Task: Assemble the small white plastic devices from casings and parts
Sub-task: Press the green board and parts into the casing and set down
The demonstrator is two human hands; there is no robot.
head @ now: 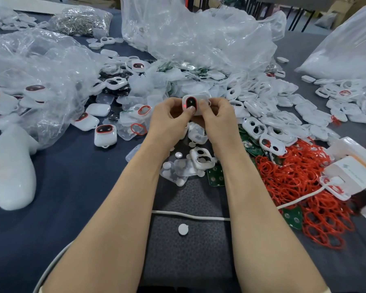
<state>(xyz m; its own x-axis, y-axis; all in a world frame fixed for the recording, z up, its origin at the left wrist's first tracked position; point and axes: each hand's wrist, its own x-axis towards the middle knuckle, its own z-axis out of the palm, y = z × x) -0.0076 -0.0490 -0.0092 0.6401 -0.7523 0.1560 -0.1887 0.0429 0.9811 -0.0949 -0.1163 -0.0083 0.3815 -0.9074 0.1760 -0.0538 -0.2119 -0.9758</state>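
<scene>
Both hands hold one small white plastic device with a dark oval window (pixel 192 104) up over the middle of the parts pile. The left hand (pixel 167 116) pinches its left side with the thumb pressed on the window, and the right hand (pixel 218 118) curls round its right side. This looks like the closing step, squeezing the casing halves together. A small red dot beside the window may be a lit lamp, though it is too small to be sure. Next the seam wants an even press all round, and then the device can go with the finished ones.

The dark blue-grey cloth table (pixel 72 187) carries crumpled clear plastic bags (pixel 199 39), a spread of empty white casing shells (pixel 273 102), a tangle of red rubber rings (pixel 294 176), green circuit boards (pixel 216 176), a finished white device with a red-rimmed window (pixel 105 134) and one loose white disc (pixel 183 229). Beyond the table are dark frame legs and cardboard.
</scene>
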